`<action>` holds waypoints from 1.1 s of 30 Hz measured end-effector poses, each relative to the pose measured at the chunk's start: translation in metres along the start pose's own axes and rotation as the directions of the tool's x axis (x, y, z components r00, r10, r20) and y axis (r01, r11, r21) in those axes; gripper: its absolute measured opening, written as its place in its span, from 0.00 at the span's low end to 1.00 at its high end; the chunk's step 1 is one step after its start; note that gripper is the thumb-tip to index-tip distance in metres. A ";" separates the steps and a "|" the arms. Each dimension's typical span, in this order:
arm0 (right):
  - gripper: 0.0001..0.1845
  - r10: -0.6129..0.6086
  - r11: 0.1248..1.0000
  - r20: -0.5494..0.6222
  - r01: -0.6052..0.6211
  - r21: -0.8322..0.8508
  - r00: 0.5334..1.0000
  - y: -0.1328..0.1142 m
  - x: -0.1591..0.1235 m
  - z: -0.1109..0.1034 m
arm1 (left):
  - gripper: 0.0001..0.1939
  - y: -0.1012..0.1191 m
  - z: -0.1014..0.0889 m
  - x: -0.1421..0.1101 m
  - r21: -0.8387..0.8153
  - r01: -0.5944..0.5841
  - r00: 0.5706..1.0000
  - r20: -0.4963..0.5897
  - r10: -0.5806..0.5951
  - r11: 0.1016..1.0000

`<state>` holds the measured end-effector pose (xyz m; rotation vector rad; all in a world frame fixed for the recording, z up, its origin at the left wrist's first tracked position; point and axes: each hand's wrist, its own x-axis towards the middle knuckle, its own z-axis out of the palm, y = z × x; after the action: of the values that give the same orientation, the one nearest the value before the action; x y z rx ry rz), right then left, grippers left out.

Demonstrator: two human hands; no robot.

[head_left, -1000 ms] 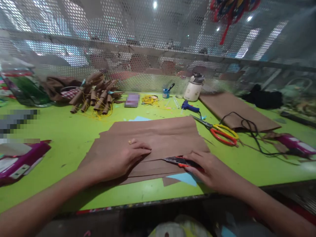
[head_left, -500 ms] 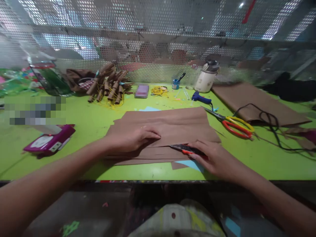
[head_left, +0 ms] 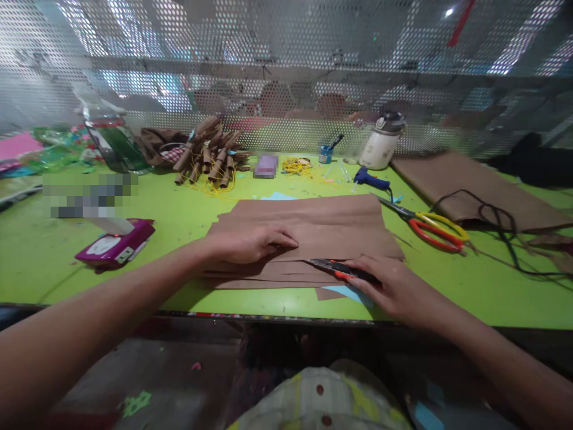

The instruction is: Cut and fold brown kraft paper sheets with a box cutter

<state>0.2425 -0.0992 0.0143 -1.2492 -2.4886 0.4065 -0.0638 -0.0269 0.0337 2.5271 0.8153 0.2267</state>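
Head view: the right hand (head_left: 390,285) is closed around the handle of a utility knife (head_left: 330,267), black with red-orange parts, gripped between thumb and fingers. The knife protrudes from the fingertips toward the left hand (head_left: 250,245), its tip at the long, near edge of the uppermost brown paper (head_left: 331,224). The left hand rests on this paper, left of the knife tip and apart from it; its fingers lie close together, but whether they pinch the sheet cannot be told. The brown paper lies under the left hand and beyond the knife, with further layers showing along its near side. A piece of light blue paper (head_left: 351,292) projects from beneath the stack, just before the right hand, on the green table (head_left: 268,304). Scissors (head_left: 432,230) with red and yellow handles lie to the right of the stack, and a blue glue gun (head_left: 371,178) lies beyond it. A bundle of brown paper rolls (head_left: 213,158) with yellow string occupies the far left, and a pale flask (head_left: 379,146) stands at the rear.
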 end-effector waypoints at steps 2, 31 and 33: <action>0.16 0.011 0.999 0.013 -0.010 -0.032 1.000 -0.005 0.005 0.002 | 0.17 -0.004 0.000 0.001 -0.014 -0.010 1.000 0.017 0.010 1.000; 0.16 -0.085 0.988 0.066 0.076 0.133 0.994 -0.053 0.054 0.033 | 0.18 -0.012 0.002 0.002 -0.107 -0.029 0.998 0.056 0.035 0.994; 0.17 -0.087 0.988 0.065 0.077 0.137 0.994 -0.057 0.056 0.035 | 0.18 -0.012 0.002 0.002 -0.118 -0.017 0.998 0.063 0.025 0.993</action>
<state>0.1556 -0.0901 0.0141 -1.0944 -2.5143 0.5961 -0.0679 -0.0180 0.0264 2.4206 0.7292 0.1939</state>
